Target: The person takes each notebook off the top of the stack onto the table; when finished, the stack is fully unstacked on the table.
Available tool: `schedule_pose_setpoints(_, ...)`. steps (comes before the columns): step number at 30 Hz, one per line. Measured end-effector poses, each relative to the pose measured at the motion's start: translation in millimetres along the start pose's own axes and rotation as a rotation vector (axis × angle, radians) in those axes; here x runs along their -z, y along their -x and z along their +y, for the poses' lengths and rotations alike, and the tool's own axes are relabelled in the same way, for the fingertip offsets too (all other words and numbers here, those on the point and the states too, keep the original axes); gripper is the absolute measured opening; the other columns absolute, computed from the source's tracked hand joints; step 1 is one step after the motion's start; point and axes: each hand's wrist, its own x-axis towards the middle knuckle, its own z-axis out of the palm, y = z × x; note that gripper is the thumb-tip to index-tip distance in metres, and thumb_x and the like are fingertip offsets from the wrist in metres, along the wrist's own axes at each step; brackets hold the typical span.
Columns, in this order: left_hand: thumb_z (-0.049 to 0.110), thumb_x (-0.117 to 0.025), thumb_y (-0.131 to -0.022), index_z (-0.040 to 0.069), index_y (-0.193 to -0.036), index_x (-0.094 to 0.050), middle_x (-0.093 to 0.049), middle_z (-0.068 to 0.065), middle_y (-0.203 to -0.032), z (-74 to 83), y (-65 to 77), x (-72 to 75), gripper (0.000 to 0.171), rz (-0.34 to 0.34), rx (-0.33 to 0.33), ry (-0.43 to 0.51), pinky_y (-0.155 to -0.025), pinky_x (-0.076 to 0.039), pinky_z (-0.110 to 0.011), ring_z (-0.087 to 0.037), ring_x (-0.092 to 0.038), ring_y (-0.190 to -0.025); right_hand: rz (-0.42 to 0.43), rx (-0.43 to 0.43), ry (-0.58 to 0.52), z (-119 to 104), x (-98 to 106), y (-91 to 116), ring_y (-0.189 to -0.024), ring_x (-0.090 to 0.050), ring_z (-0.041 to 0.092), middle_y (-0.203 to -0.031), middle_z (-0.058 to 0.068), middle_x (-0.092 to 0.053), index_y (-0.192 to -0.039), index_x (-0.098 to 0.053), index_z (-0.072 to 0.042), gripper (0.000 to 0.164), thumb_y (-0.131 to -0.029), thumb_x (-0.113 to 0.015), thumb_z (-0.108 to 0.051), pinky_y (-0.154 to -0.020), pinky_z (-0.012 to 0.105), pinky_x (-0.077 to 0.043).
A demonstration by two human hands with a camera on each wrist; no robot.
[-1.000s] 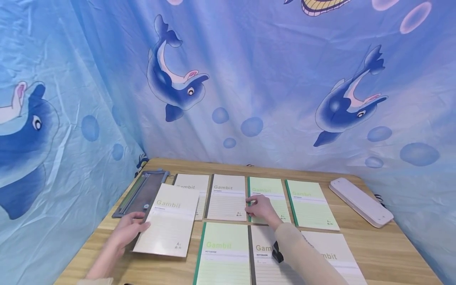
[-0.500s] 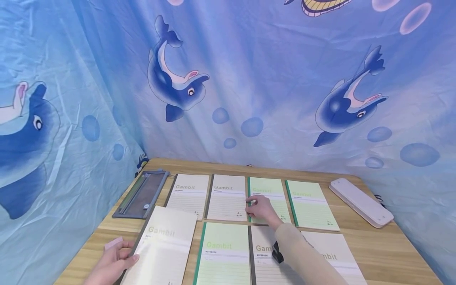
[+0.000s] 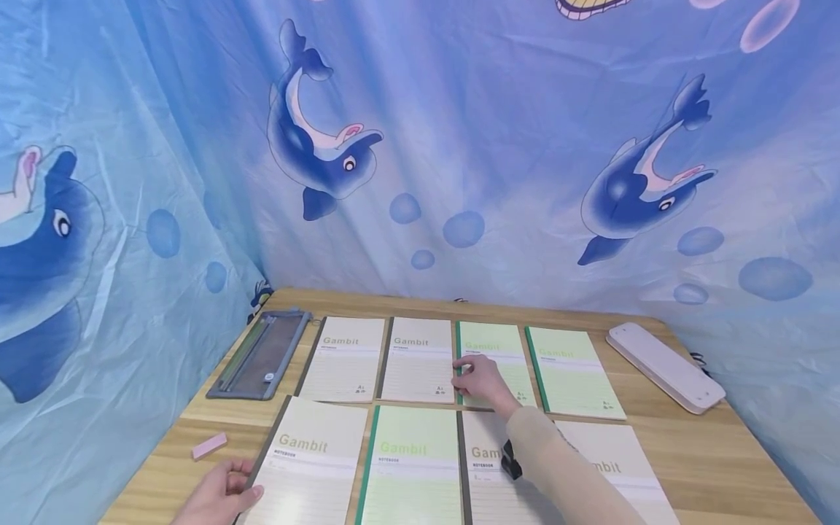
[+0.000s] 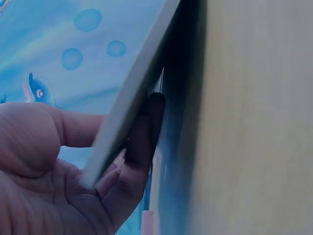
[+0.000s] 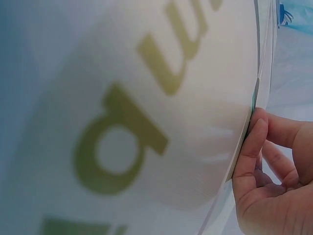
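My left hand [image 3: 219, 492] pinches the dark-spined side of a cream notebook [image 3: 310, 452] at the near left. In the left wrist view, the thumb [image 4: 83, 128] lies on one face of the raised notebook [image 4: 132, 93] and the fingers are behind it. My right hand [image 3: 482, 380] rests loosely bent over a green-spined notebook [image 3: 495, 343], fingertips at the seam beside a cream notebook [image 3: 420, 368]. In the right wrist view, the right hand's fingertips [image 5: 257, 120] lie right at a notebook edge.
More notebooks, such as a green one [image 3: 413, 467], lie in two rows. A mesh zip pouch [image 3: 272, 354] and a pink eraser-like block [image 3: 209, 446] lie left. A pale pencil case [image 3: 666, 368] lies right on the wooden table [image 3: 715, 467], before a dolphin-print curtain [image 3: 492, 146].
My left hand has brought the cream notebook down toward me, from over the back row into line with the front row, uncovering the pink block. The right hand keeps its place.
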Motion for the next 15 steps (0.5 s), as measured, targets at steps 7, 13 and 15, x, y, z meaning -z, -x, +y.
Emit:
schedule_pose_setpoints(7,0.005,-0.076,-0.081,-0.015,-0.106,-0.054,-0.056,-0.004,-0.084,5.7,2.9,-8.2,0.038,0.112,0.05,-0.27,-0.066,-0.048,-0.029,-0.018,-0.055,-0.075,-0.004,-0.012,0.006,-0.9,0.2,-1.2,-0.06,-0.064,0.014,-0.073,0.005,-0.067,-0.121,-0.066,0.001,0.036,-0.086,-0.072,-0.004,-0.057,0.026,-0.053)
schedule_pose_setpoints(13,0.01,-0.082,-0.077,-0.01,-0.104,-0.058,-0.054,-0.002,-0.084,7.0,2.5,-8.6,0.041,0.12,0.048,-0.383,-0.069,-0.047,-0.032,-0.017,-0.052,-0.076,-0.003,-0.021,0.018,-3.0,0.5,-1.6,-0.061,-0.064,0.015,-0.075,0.005,-0.067,-0.123,-0.066,0.0,0.037,-0.087,-0.072,-0.005,-0.058,0.026,-0.052)
schedule_pose_setpoints(15,0.011,-0.082,-0.076,-0.01,-0.105,-0.059,-0.054,-0.002,-0.085,6.9,2.8,-7.7,0.043,0.116,0.041,-0.406,-0.069,-0.047,-0.034,-0.018,-0.052,-0.077,-0.006,-0.017,0.021,-2.8,0.1,-0.9,-0.061,-0.064,0.015,-0.075,0.005,-0.066,-0.122,-0.066,0.0,0.036,-0.087,-0.072,-0.005,-0.057,0.026,-0.051)
